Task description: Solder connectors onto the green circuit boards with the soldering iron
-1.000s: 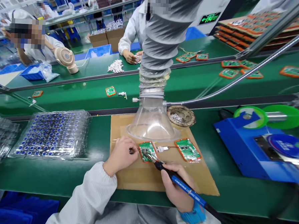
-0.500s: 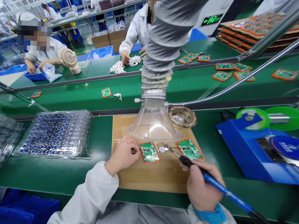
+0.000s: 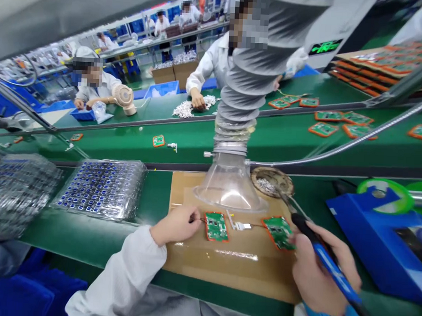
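Note:
My left hand (image 3: pixel 178 224) is closed in a pinch on a thin wire at the left edge of a small green circuit board (image 3: pixel 216 225) lying on a cardboard mat (image 3: pixel 226 267). A white connector (image 3: pixel 242 225) on a thin lead lies between that board and a second green board (image 3: pixel 278 231). My right hand (image 3: pixel 320 272) grips a blue-handled soldering iron (image 3: pixel 327 263). Its metal tip reaches up to a round tip-cleaner dish (image 3: pixel 271 181) behind the second board. A clear fume funnel (image 3: pixel 228 187) hangs over the mat.
Clear trays of small blue parts (image 3: pixel 101 187) sit left of the mat. A blue machine with green spools (image 3: pixel 380 223) stands at right. Behind runs a green conveyor (image 3: pixel 198 138) with boards on it. People in white coats work on its far side.
My right hand has swung the soldering iron from the left board rightward and up to the cleaner dish. My left hand stays by the left board. The view has shifted left.

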The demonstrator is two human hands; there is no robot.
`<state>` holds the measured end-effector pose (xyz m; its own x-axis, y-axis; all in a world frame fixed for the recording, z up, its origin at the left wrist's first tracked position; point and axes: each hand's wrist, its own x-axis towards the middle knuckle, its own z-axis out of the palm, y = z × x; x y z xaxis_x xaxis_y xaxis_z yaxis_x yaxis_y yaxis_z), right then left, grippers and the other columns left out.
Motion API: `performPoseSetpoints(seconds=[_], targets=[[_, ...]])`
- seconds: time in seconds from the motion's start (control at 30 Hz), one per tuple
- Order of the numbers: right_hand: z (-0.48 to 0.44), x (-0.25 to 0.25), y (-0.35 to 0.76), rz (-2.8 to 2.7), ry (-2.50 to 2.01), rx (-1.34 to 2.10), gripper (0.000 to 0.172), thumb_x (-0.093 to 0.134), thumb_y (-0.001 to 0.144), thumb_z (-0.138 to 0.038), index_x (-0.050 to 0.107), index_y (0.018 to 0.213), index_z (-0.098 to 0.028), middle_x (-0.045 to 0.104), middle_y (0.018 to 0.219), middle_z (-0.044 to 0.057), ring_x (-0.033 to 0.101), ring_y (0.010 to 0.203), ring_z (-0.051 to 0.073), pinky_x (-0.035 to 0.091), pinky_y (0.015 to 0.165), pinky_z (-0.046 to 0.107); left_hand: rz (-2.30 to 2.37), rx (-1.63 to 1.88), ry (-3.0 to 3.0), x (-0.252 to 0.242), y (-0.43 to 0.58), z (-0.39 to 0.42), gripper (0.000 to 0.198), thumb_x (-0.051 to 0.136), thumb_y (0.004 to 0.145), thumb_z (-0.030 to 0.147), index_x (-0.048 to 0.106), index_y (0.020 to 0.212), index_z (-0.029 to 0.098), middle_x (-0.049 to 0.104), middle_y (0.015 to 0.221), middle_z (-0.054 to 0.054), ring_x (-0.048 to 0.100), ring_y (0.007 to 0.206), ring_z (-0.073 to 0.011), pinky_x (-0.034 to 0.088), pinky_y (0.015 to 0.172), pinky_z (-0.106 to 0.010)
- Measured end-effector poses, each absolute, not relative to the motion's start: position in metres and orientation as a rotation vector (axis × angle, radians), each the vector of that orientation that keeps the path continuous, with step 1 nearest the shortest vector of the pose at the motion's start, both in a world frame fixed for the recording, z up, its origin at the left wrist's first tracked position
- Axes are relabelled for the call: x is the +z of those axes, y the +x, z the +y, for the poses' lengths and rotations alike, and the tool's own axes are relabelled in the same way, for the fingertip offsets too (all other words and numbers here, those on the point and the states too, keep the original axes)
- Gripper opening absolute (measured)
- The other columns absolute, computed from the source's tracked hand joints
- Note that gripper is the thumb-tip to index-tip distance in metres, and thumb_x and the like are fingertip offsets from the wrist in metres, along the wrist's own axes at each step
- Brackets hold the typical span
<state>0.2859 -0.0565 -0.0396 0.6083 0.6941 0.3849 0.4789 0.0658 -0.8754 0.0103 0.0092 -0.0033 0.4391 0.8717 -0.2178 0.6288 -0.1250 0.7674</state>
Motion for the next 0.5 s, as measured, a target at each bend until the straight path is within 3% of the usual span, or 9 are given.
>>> performPoseSetpoints(seconds=[0.13, 0.27, 0.4, 0.5], targets=[[-0.072, -0.044, 0.284, -0.971, -1.564, 0.334, 0.041, 0.071, 0.087, -0.049, 0.072, 0.114, -0.018, 0.073, 0.095, 0.012, 0.071, 0.08, 0.027, 0.055, 0.08, 0.043, 1.369, 0.534, 1.132, -0.003, -0.019, 0.046, 0.015, 0.061, 0.083, 0.026, 0.051, 0.074, 0.018, 0.066, 0.072, -0.003, 0.062, 0.062, -0.0124, 0.046, 0.057, -0.022], [-0.07, -0.048, 0.282, -0.97, -1.55, 0.336, 0.039, 0.07, 0.088, -0.05, 0.071, 0.112, -0.02, 0.072, 0.096, 0.01, 0.07, 0.078, 0.025, 0.054, 0.078, 0.038, 1.602, 0.799, 1.089, -0.003, -0.028, 0.114, 0.018, 0.061, 0.085, 0.028, 0.048, 0.077, 0.019, 0.066, 0.076, -0.004, 0.057, 0.055, -0.0096, 0.043, 0.054, -0.021], [-0.068, -0.044, 0.282, -1.009, -1.563, 0.327, 0.04, 0.069, 0.087, -0.054, 0.071, 0.107, -0.019, 0.073, 0.094, 0.009, 0.07, 0.077, 0.024, 0.054, 0.075, 0.036, 1.798, 0.963, 1.239, 0.004, -0.021, 0.195, 0.009, 0.054, 0.093, 0.027, 0.054, 0.094, 0.019, 0.068, 0.099, -0.009, 0.066, 0.091, -0.0167, 0.049, 0.078, -0.027], [-0.07, -0.04, 0.282, -1.05, -1.55, 0.341, 0.038, 0.069, 0.088, -0.053, 0.071, 0.105, -0.019, 0.073, 0.099, 0.011, 0.071, 0.082, 0.025, 0.055, 0.079, 0.036, 2.023, 0.993, 1.337, 0.008, -0.029, 0.234, 0.015, 0.061, 0.089, 0.024, 0.058, 0.102, 0.017, 0.063, 0.122, -0.017, 0.052, 0.127, -0.029, 0.042, 0.099, -0.037]])
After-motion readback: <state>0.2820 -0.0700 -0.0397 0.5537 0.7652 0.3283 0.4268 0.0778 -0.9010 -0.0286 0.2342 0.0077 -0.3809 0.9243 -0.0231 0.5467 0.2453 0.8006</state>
